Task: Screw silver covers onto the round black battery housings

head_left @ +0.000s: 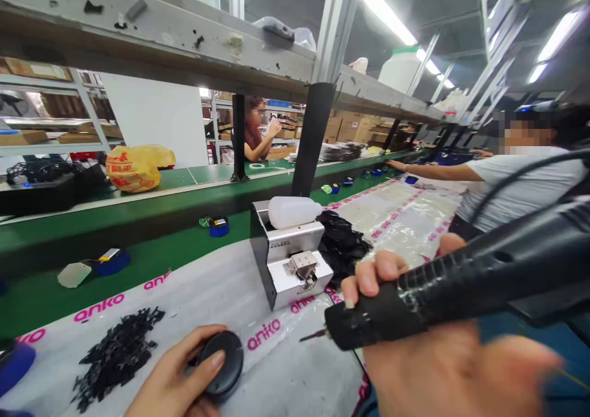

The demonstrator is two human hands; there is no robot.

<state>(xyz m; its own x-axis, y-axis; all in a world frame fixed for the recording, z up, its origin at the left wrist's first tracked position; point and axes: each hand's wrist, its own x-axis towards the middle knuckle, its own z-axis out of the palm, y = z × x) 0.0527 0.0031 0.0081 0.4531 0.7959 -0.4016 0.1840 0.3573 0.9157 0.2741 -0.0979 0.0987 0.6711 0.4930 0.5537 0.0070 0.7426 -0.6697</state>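
Observation:
My left hand [184, 374] is closed around a round black plastic case [222, 365] above the covered bench, thumb across its face. In my right hand [428, 355] lies a black electric screwdriver [415, 306], fingers wrapped over its body. Its thin bit [313, 336] points left toward the case, apart from it. Left of my left hand is a pile of small black parts [120, 352]. Beyond the hands stands a metal screw feeder box [290, 269] with a white plastic bottle [292, 212] lying on top. Behind that box is a heap of black pieces [343, 242].
A green conveyor belt [161, 233] runs along the bench, carrying blue units with batteries and circuit boards [110, 260]. An overhead shelf [184, 42] and black post [313, 137] stand ahead. A co-worker [520, 177] reaches to the belt at right; another person [258, 131] sits across.

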